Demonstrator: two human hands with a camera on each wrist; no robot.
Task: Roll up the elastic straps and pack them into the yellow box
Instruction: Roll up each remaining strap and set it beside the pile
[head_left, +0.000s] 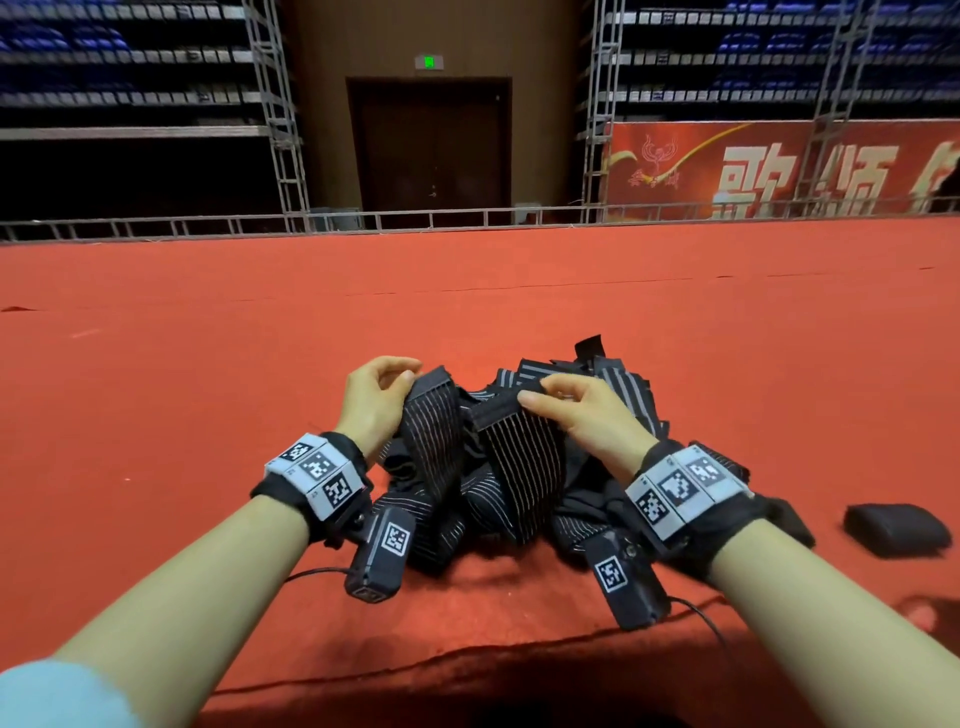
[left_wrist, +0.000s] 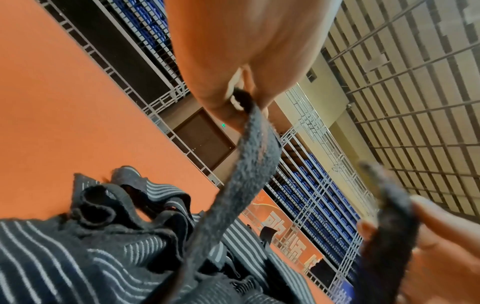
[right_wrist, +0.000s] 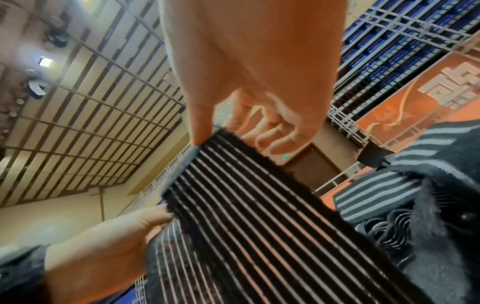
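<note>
While both hands are working above a heap of black striped straps, the left hand (head_left: 375, 397) is pinching one dark end of a strap (head_left: 434, 431) between thumb and curled fingers; the left wrist view is showing that end (left_wrist: 249, 156) running down from the fingertips into the heap. The right hand (head_left: 582, 415) is pinching the other end of what looks like the same strap (head_left: 524, 457), thumb lying along the dark edge band, the remaining fingers curling loosely behind it. From the right wrist view, the thumb (right_wrist: 200, 127) is pressing the top corner of the striped band (right_wrist: 246, 205), which is hanging taut below it. Between the two hands the strap is drooping in a loop whose bottom is disappearing into the heap (head_left: 498, 514).

The heap is lying on a red carpet (head_left: 208, 364), just in front of the person, with more striped ends sticking out behind the right hand. A small dark bundle (head_left: 896, 530), possibly a rolled strap, is sitting on the carpet well to the right, apart from the heap. Both wrists are wearing black bands with square-coded markers (head_left: 317, 475). Farther off, metal railings (head_left: 415, 218) are edging the carpet, with a brown door (head_left: 431, 150) and a red banner (head_left: 779, 171) behind them. The yellow box is not showing in any view.
</note>
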